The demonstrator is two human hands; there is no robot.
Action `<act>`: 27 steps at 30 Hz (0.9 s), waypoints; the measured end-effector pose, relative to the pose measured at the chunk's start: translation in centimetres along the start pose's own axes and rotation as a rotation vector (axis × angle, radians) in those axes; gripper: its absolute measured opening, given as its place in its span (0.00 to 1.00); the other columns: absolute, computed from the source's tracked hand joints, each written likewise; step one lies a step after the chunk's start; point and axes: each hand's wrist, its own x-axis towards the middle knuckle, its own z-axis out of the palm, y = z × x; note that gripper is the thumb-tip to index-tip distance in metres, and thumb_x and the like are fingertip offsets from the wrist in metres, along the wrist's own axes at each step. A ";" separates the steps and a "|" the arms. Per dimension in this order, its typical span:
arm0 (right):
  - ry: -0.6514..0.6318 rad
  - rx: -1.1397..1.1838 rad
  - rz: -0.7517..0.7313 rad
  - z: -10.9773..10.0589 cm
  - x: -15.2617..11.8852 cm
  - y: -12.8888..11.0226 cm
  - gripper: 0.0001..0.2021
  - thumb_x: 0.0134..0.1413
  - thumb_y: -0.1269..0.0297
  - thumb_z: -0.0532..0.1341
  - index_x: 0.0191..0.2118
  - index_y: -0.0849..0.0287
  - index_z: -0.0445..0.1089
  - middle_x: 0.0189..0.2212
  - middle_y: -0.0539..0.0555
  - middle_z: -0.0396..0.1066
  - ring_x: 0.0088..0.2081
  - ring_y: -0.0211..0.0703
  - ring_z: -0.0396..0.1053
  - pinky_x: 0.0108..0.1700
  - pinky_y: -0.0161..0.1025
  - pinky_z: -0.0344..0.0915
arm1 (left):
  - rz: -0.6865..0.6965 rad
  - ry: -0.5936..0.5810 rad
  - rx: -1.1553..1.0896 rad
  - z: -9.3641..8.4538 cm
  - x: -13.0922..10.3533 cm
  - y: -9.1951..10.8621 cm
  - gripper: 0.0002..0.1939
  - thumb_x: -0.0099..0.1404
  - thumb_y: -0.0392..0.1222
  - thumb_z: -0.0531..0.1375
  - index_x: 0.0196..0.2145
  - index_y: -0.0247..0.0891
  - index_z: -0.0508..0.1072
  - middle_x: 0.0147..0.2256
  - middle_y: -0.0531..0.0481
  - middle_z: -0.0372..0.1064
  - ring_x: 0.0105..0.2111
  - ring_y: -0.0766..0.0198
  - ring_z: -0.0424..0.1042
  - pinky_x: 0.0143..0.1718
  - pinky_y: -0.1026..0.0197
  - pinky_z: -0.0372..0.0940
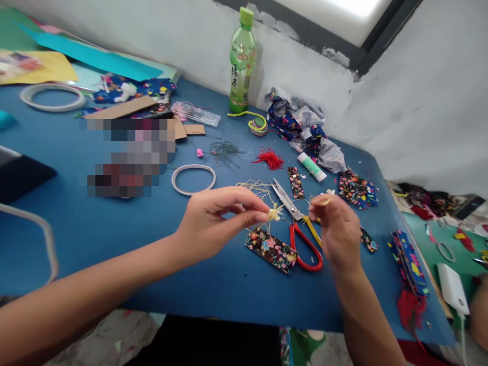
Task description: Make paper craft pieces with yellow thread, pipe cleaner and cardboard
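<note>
My left hand [224, 216] pinches a small pale yellow bundle of knotted thread [274, 214] between thumb and fingertips. To its right, my right hand [337, 229] is raised with curled fingers, slightly blurred. A bit of yellow shows at its fingertips, and a thin strand seems to run towards the bundle; what it grips is unclear. Between and below the hands, scissors [295, 213] with red and yellow handles lie on the blue table. Loose yellow threads [253, 188] spread behind the left fingertips. A dark floral fabric piece [270, 250] lies under the hands, beside the scissors.
Behind the hands are a tape roll [193, 166], red threads [270, 158], a glue stick [311, 166] and a yellow cord coil [258, 125]. A green bottle [241, 66] stands by the wall near crumpled fabric [297, 119]. Folded blue fabric [410, 262] lies at the right edge.
</note>
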 end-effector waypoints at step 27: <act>-0.535 -0.131 0.181 3.0 -2.8 0.0 0.15 0.62 0.55 0.53 0.29 0.59 0.66 0.21 0.45 0.55 0.22 0.32 0.51 0.24 0.32 0.50 | -0.286 0.108 -0.116 -1.2 2.5 -2.3 0.08 0.58 0.42 0.63 0.30 0.34 0.76 0.22 0.53 0.71 0.16 0.74 0.64 0.16 0.71 0.63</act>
